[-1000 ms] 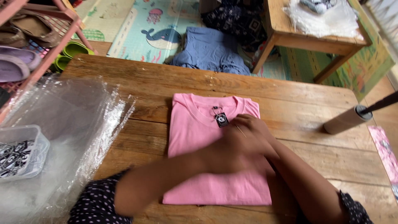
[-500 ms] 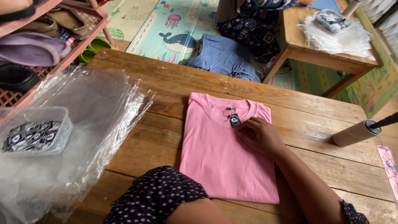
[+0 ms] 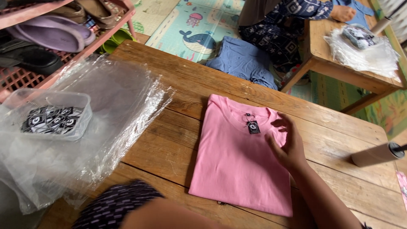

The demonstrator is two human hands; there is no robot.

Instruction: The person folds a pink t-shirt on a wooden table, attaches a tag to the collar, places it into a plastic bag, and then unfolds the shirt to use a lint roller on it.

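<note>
Head view, looking down on a wooden table [image 3: 178,140]. At far left a clear plastic tub [image 3: 51,114] sits on a stack of clear plastic bags [image 3: 114,110]; the tub holds a heap of small black-and-white tags, packed loosely. Behind it a red slatted shoe rack [image 3: 106,36] carries sandals and dark shoes. On a second wooden table [image 3: 339,63] at upper right lies another pile of clear bags [image 3: 364,46], with another person's hand [image 3: 341,12] resting beyond it. A folded pink T-shirt [image 3: 237,161] lies flat at mid-table, neck toward the far edge, a small black hang tag [image 3: 253,127] at its collar. The right hand [image 3: 288,144] rests on the shirt's right side just beside the tag, fingers loosely spread and open, gripping nothing. The left hand is out of frame; only the left forearm in a dark dotted sleeve [image 3: 114,208] shows at the bottom edge. A cardboard tube [image 3: 375,154] lies at the table's right. Against half a second earlier: the right hand has slid off the tag to the right, fingers lifted; the shirt lies as it did.
</note>
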